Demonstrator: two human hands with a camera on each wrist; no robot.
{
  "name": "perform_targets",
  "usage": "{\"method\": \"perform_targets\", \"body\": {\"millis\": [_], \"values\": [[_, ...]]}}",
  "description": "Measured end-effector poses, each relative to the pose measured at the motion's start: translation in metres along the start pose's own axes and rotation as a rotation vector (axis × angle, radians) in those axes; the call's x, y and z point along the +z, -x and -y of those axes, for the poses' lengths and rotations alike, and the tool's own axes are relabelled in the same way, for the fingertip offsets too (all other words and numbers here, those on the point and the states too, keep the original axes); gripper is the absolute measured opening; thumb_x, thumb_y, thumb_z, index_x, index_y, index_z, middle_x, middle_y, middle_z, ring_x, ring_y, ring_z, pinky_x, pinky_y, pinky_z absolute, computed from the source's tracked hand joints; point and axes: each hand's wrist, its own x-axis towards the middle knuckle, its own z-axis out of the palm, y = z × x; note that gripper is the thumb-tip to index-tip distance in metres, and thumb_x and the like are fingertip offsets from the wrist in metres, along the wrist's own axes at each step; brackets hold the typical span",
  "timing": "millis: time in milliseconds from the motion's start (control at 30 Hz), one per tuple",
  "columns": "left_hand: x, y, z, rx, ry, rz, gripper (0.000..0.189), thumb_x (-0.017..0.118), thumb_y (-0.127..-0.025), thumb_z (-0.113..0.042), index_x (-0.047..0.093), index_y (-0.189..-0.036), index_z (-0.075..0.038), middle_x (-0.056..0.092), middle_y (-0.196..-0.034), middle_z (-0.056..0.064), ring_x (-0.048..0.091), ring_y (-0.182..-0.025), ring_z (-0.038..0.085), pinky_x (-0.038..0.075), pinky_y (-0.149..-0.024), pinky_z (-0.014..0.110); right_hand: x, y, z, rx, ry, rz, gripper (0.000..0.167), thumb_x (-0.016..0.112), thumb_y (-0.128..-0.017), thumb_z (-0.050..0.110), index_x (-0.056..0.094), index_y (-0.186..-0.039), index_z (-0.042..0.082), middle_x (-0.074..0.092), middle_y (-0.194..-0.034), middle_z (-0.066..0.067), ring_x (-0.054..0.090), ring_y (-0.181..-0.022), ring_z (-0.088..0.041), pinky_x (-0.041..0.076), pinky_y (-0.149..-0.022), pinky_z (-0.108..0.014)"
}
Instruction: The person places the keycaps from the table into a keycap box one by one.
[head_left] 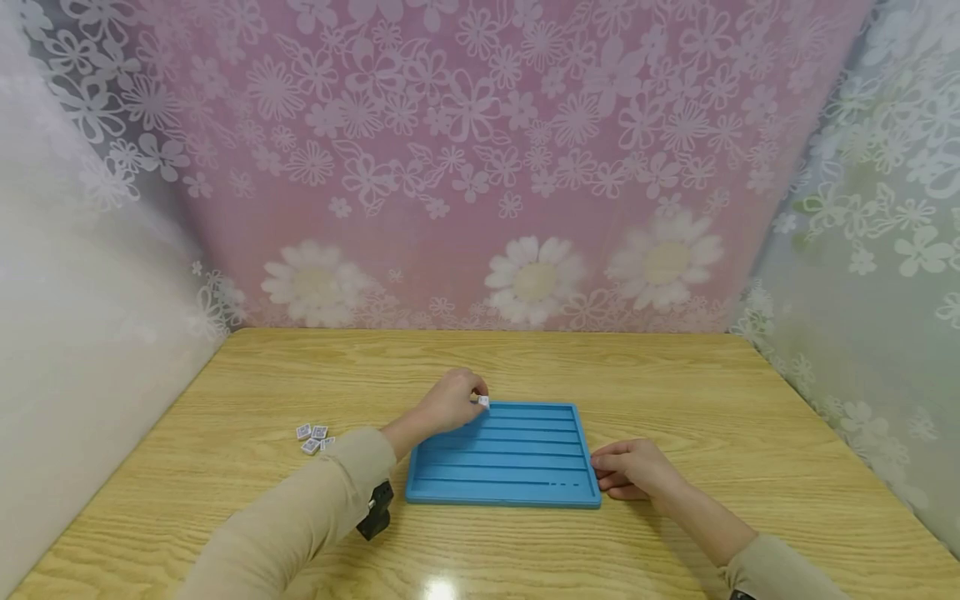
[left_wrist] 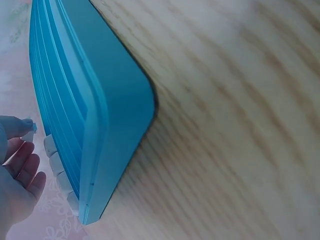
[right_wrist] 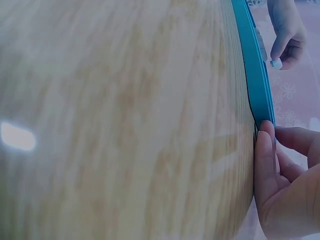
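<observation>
My left hand (head_left: 450,402) pinches a small white tile (head_left: 483,402) between thumb and fingertips, over the far side of the blue grooved tray (head_left: 487,502). In the left wrist view the pinched tile (left_wrist: 31,131) appears just above the tray's far row. Several white tiles (left_wrist: 57,164) stand side by side in that row; from the head view my left hand hides them. My right hand (head_left: 637,471) holds the tray's right edge, its fingertips (right_wrist: 267,128) against the outer side.
Several loose white tiles with dark markings (head_left: 311,437) lie on the wooden table (head_left: 225,508), left of the tray and beside my left forearm. A pink flowered curtain (head_left: 465,167) hangs behind the table, with pale curtains at both sides.
</observation>
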Motion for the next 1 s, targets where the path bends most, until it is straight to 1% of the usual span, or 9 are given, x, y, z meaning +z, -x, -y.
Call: {"method": "perform_targets", "body": {"millis": [167, 433, 633, 833, 1000], "values": [[0.0012, -0.0004, 0.0003, -0.009, 0.002, 0.018, 0.010, 0.067, -0.085, -0.010, 0.067, -0.094, -0.006, 0.059, -0.100, 0.008, 0.053, -0.097, 0.023, 0.047, -0.079, 0.036, 0.0001, 0.0000, -0.0006, -0.007, -0.003, 0.006, 0.025, 0.061, -0.087, 0.007, 0.062, -0.107, -0.009, 0.065, -0.070, -0.005, 0.062, -0.058, -0.012, 0.052, -0.055, -0.026], [0.0038, -0.0031, 0.0044, -0.003, 0.017, 0.036, 0.009, 0.067, -0.085, -0.010, 0.067, -0.093, -0.005, 0.058, -0.100, 0.008, 0.052, -0.099, 0.024, 0.046, -0.080, 0.036, -0.0001, -0.0001, -0.0011, -0.013, -0.007, 0.005, 0.024, 0.060, -0.087, 0.006, 0.062, -0.106, -0.009, 0.066, -0.070, -0.005, 0.062, -0.059, -0.012, 0.053, -0.055, -0.026], [0.0044, -0.0063, 0.0059, -0.018, 0.015, 0.050, 0.007, 0.068, -0.084, -0.009, 0.066, -0.090, -0.006, 0.058, -0.098, 0.007, 0.053, -0.093, 0.021, 0.047, -0.078, 0.035, -0.0007, -0.0002, -0.0010, -0.017, -0.003, 0.015, 0.024, 0.060, -0.087, 0.006, 0.062, -0.106, -0.009, 0.066, -0.071, -0.005, 0.062, -0.059, -0.012, 0.053, -0.056, -0.026], [0.0058, -0.0057, 0.0059, -0.015, 0.028, 0.073, 0.006, 0.067, -0.084, -0.006, 0.066, -0.090, -0.004, 0.059, -0.096, 0.007, 0.053, -0.086, 0.018, 0.047, -0.072, 0.033, -0.0006, 0.0000, -0.0006, -0.015, -0.001, 0.012, 0.025, 0.060, -0.087, 0.006, 0.062, -0.106, -0.009, 0.065, -0.070, -0.005, 0.062, -0.059, -0.011, 0.053, -0.055, -0.026], [0.0070, -0.0046, 0.0056, -0.015, 0.008, 0.070, 0.005, 0.066, -0.085, -0.005, 0.065, -0.089, -0.005, 0.057, -0.093, 0.006, 0.051, -0.083, 0.017, 0.046, -0.071, 0.032, -0.0004, 0.0004, -0.0005, -0.010, 0.001, 0.011, 0.024, 0.060, -0.087, 0.006, 0.062, -0.106, -0.009, 0.065, -0.070, -0.005, 0.062, -0.059, -0.012, 0.053, -0.056, -0.026]]}}
